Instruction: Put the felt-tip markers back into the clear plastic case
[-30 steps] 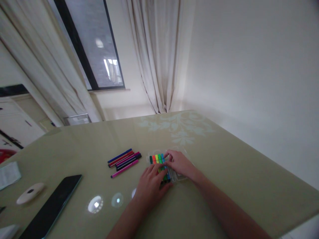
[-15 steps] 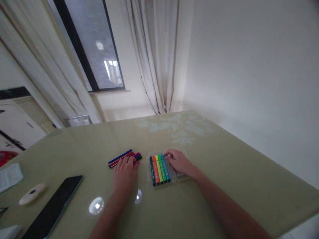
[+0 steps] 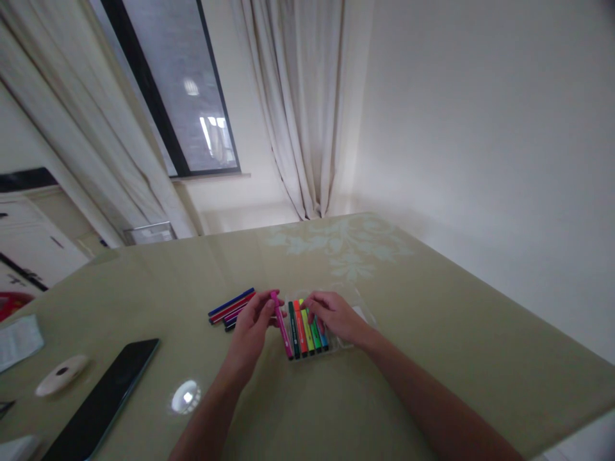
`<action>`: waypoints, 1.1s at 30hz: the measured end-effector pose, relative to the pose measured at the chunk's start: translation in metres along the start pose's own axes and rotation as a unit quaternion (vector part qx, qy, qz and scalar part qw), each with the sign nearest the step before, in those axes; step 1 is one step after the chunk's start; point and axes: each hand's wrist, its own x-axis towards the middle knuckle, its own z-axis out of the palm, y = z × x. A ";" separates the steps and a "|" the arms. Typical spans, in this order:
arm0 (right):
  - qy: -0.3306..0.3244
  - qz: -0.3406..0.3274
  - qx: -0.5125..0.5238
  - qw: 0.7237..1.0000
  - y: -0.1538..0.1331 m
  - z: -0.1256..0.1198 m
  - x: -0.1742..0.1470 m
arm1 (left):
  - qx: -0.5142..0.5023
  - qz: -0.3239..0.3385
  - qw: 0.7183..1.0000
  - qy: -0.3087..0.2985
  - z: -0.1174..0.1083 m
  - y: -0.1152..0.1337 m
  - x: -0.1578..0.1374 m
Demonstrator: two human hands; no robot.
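A magenta marker (image 3: 283, 333) is pinched in my left hand (image 3: 251, 325), slanting down along the left edge of a clear plastic case (image 3: 352, 344). Dark green, orange, yellow, green and blue markers lie side by side in that case, among them the orange marker (image 3: 300, 331). My right hand (image 3: 336, 315) rests over the case, its loosely bent fingers across the tops of the yellow, green and blue markers; it grips none of them. Left of my left hand, a small pile of markers (image 3: 231, 305) in blue, red and darker colours lies on the table, partly covered by my fingers.
On the left of the glossy table (image 3: 384, 397) lie a black tablet or phone (image 3: 103, 397), a white oval object (image 3: 62, 376) and a pale paper or packet (image 3: 19, 341). A wall (image 3: 490, 141) stands along the table's right side; a curtain (image 3: 302, 109) hangs behind.
My left hand has lifted the magenta marker from the pile and moved right to the case's left edge. My right hand has shifted slightly left, over the coloured markers.
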 end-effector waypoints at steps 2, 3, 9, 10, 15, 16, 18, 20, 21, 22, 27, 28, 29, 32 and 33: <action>-0.037 -0.002 0.048 0.998 -0.003 0.004 -0.002 | -0.060 -0.012 0.998 -0.008 0.007 0.002 -0.005; -0.048 -0.004 0.065 0.997 -0.005 0.006 -0.004 | -0.078 -0.015 0.997 -0.011 0.011 0.003 -0.008; -0.052 -0.005 0.100 0.994 -0.008 0.004 -0.005 | -0.063 -0.005 0.998 -0.025 0.023 0.000 -0.013; -0.050 -0.004 0.094 0.994 -0.006 -0.001 -0.004 | -0.035 0.005 0.999 -0.022 0.024 -0.003 -0.013; 0.008 0.045 0.020 0.999 0.010 -0.035 0.000 | 0.230 0.148 0.958 -0.086 0.030 -0.016 -0.022; 0.009 0.065 0.013 0.998 0.013 -0.039 0.000 | 0.280 0.185 0.934 -0.122 0.032 -0.018 -0.025; 0.000 0.100 0.004 0.995 0.014 -0.042 -0.001 | 0.360 0.238 0.883 -0.184 0.037 -0.018 -0.032; -0.007 0.120 -0.014 0.993 0.012 -0.039 -0.003 | 0.411 0.264 0.845 -0.217 0.041 -0.017 -0.037; -0.004 0.124 -0.027 0.992 0.011 -0.037 -0.004 | 0.426 0.270 0.834 -0.224 0.043 -0.017 -0.039; 0.000 0.126 -0.041 0.991 0.009 -0.034 -0.004 | 0.434 0.272 0.828 -0.227 0.044 -0.016 -0.040; 0.026 0.125 -0.113 0.985 0.008 -0.025 -0.006 | 0.449 0.265 0.821 -0.233 0.045 -0.015 -0.040; 0.024 0.123 -0.119 0.985 0.009 -0.025 -0.005 | 0.453 0.266 0.817 -0.235 0.045 -0.015 -0.040; 0.020 0.120 -0.122 0.985 0.010 -0.024 -0.005 | 0.457 0.268 0.814 -0.236 0.044 -0.015 -0.039; 0.012 0.109 -0.137 0.984 0.011 -0.024 -0.005 | 0.467 0.268 0.809 -0.236 0.045 -0.014 -0.039; 0.015 0.104 -0.149 0.983 0.010 -0.024 -0.005 | 0.470 0.268 0.807 -0.236 0.045 -0.013 -0.039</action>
